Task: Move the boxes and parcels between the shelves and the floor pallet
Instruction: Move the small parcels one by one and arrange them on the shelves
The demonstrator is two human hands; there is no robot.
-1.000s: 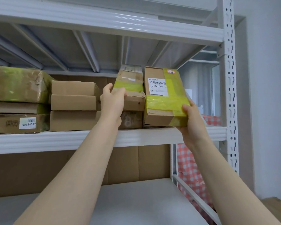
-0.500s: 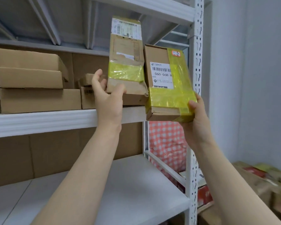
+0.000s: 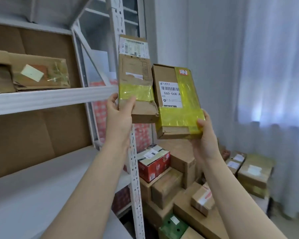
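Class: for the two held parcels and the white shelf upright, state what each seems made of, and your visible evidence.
Left parcel: matte brown cardboard, creased and scuffed, with one glossy yellow tape band, probably plastic. Right parcel: the same cardboard, more widely wrapped in shiny yellow tape, plus a white paper label. Upright: likely painted metal, smooth white with punched slots.

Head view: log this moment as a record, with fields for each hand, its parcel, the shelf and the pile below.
left hand: grips the lower edge of the tall brown parcel, which has one yellow tape band and stands upright
right hand: grips the lower corner of the yellow-taped parcel labelled 060-06B-A, which is tilted
parcels: both held in the air, side by side
shelf: one torn brown box lies on it
below: stacked boxes, a red box among them
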